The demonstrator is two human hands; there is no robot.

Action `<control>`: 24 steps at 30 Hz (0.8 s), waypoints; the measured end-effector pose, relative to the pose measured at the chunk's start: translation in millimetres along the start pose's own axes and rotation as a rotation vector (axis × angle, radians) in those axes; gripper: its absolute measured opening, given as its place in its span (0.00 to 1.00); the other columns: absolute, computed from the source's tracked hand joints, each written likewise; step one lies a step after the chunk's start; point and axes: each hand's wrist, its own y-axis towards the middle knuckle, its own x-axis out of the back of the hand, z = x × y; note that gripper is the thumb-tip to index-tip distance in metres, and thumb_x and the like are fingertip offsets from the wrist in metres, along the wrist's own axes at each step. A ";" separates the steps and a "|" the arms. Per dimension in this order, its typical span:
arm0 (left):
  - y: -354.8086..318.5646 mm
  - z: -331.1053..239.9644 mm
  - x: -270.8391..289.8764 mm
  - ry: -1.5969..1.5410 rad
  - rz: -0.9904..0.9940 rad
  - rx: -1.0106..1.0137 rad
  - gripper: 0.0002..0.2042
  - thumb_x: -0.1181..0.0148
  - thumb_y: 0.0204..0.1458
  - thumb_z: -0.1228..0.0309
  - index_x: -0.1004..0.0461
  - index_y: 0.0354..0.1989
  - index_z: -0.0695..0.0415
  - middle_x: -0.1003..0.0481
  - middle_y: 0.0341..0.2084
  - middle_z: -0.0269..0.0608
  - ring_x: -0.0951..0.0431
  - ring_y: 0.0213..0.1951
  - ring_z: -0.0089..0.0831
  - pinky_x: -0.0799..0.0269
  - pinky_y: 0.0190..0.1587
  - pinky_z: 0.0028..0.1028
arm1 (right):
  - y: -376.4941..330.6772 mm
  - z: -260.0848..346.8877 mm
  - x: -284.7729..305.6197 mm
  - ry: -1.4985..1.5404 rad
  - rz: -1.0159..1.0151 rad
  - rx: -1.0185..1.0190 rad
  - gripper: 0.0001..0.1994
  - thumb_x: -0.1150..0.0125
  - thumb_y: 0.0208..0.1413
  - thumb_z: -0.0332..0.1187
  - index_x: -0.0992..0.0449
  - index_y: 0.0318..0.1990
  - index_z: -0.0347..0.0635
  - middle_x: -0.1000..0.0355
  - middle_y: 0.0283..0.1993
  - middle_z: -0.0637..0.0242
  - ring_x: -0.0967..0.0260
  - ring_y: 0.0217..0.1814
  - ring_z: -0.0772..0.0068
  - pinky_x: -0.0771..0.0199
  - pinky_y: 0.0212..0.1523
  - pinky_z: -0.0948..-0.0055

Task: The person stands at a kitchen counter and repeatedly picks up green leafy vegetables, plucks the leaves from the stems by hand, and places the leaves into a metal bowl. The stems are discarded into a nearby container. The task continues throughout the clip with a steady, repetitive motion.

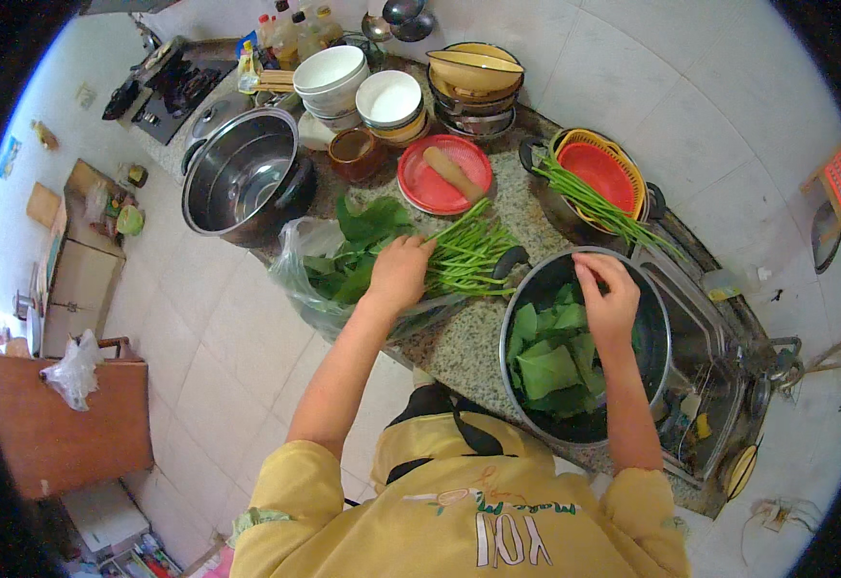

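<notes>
My left hand (pixel 401 270) is closed on the leafy greens (pixel 362 226), whose leaves lie in a clear plastic bag (pixel 295 252). Their long green stems (pixel 473 252) fan out to the right of that hand across the counter. Over the far side of a dark pot (pixel 579 429), my right hand (pixel 610 297) is held with thumb and fingertips drawn together. Whatever may be between those fingertips is too small to make out. Loose green leaves (pixel 547 364) lie inside the pot below it.
Beyond the bag stand a large steel pot (pixel 247 178), stacked white bowls (pixel 332 77) and a brown jar (pixel 355 152). A red plate (pixel 418 188) bears a tan root-like piece (pixel 451 173). Bare stems (pixel 603 202) rest across a red basket (pixel 594 171). The sink (pixel 705 424) is at right.
</notes>
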 end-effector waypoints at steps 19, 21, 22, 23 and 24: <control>0.2 7.8 47.5 -0.284 -0.152 0.015 0.06 0.40 0.34 0.74 0.27 0.23 0.59 0.30 0.21 0.43 0.30 0.29 0.43 0.34 0.33 0.35 | -59.1 25.8 22.0 0.115 0.136 -0.182 0.06 0.43 0.45 0.26 0.25 0.33 0.39 0.28 0.31 0.63 0.31 0.32 0.72 0.33 0.33 0.79; 1.0 -6.7 59.0 -0.293 -0.231 0.003 0.06 0.42 0.36 0.75 0.27 0.25 0.59 0.30 0.21 0.44 0.30 0.28 0.43 0.34 0.31 0.34 | -58.0 37.5 16.2 0.187 0.205 -0.262 0.06 0.43 0.46 0.27 0.25 0.33 0.39 0.28 0.31 0.63 0.31 0.32 0.72 0.33 0.33 0.78; 2.0 -13.3 64.5 -0.282 -0.277 -0.018 0.05 0.42 0.37 0.75 0.27 0.26 0.59 0.30 0.21 0.44 0.30 0.27 0.43 0.35 0.30 0.34 | -56.2 42.6 14.0 0.202 0.242 -0.255 0.07 0.43 0.46 0.27 0.25 0.34 0.39 0.28 0.31 0.63 0.31 0.31 0.73 0.32 0.33 0.78; 2.8 -21.4 70.8 -0.271 -0.322 -0.040 0.05 0.43 0.38 0.76 0.28 0.27 0.59 0.30 0.21 0.44 0.30 0.26 0.43 0.35 0.29 0.33 | -56.0 46.5 10.7 0.265 0.241 -0.273 0.08 0.43 0.46 0.27 0.25 0.35 0.38 0.28 0.31 0.63 0.31 0.32 0.73 0.32 0.34 0.78; 2.8 -32.9 79.1 -0.349 -0.330 -0.085 0.05 0.43 0.38 0.76 0.28 0.27 0.59 0.31 0.20 0.44 0.31 0.26 0.43 0.35 0.28 0.33 | -55.9 50.4 7.3 0.325 0.237 -0.291 0.08 0.43 0.45 0.27 0.25 0.35 0.38 0.28 0.31 0.64 0.31 0.32 0.74 0.32 0.34 0.79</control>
